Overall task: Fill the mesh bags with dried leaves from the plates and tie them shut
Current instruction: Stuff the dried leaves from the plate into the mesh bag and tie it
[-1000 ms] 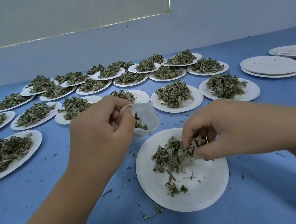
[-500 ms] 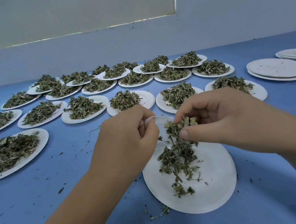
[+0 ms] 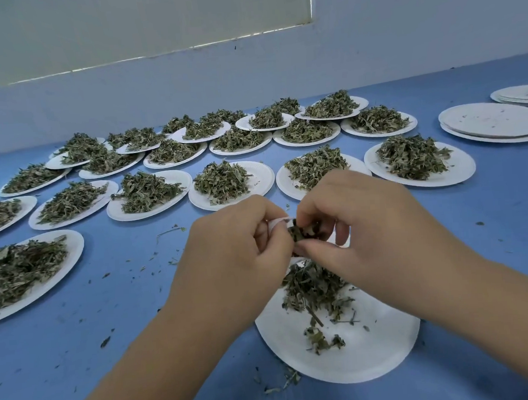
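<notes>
Head view: left hand (image 3: 238, 248) held above the far edge of the near plate (image 3: 361, 352), fingers curled and pinching the white mesh bag (image 3: 277, 221) by its rim, presumably to keep the mouth spread and turned toward the other hand; only a small strip of the bag shows between the two hands, the rest is hidden behind the fingers, so its fill level cannot be told; right hand (image 3: 361, 224) close against the left, thumb and fingertips closed on a pinch of dried leaves (image 3: 302, 231) right at the bag's mouth; judged step: pushing that pinch in; both hands sit over the plate, probably so that dropped bits land on it rather than on the desk (image 3: 123, 303), which carries scattered crumbs; loose leaves (image 3: 312, 287) on the near plate form a small thin heap on its far half, the near half mostly bare white; leaves look grey-green, dry and curled, with a few stiff stems, likely light and prone to shedding; bag fabric looks thin, white and limp; no tie visible; beyond, heaped plates (image 3: 261, 175) stand in rows; stacked empty plates (image 3: 488, 121) lie far right, well apart; many bags evidently left to fill.
</notes>
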`<state>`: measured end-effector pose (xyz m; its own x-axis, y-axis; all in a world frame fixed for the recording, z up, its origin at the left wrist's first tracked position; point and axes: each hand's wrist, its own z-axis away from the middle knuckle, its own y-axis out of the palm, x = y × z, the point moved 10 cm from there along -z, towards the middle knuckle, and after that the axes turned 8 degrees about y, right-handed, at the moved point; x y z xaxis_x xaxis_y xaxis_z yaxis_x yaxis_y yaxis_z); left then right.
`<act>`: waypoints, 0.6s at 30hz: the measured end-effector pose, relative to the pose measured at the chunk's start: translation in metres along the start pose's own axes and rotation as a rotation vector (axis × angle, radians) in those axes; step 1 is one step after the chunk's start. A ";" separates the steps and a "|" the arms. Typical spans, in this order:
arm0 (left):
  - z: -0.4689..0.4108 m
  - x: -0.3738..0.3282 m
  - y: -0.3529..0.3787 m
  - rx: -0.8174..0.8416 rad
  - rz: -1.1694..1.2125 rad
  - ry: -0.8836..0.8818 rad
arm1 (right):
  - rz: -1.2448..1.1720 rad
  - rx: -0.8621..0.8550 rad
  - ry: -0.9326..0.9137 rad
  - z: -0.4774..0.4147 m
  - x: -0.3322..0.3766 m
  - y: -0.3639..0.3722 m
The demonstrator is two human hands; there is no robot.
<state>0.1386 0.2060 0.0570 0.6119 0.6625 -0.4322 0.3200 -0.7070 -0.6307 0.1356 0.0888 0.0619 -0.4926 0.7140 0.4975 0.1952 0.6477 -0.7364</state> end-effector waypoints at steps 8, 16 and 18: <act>0.000 0.004 0.001 -0.020 0.058 -0.047 | 0.067 0.004 -0.126 0.005 0.016 0.004; 0.000 0.001 0.002 -0.011 0.106 -0.042 | 0.006 -0.079 -0.186 0.009 0.025 -0.003; 0.000 0.002 0.002 -0.004 0.116 -0.044 | 0.011 -0.084 -0.218 0.011 0.028 -0.003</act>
<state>0.1408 0.2058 0.0549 0.6122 0.5867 -0.5301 0.2519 -0.7802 -0.5726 0.1119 0.1038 0.0731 -0.6598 0.6526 0.3725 0.2666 0.6668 -0.6959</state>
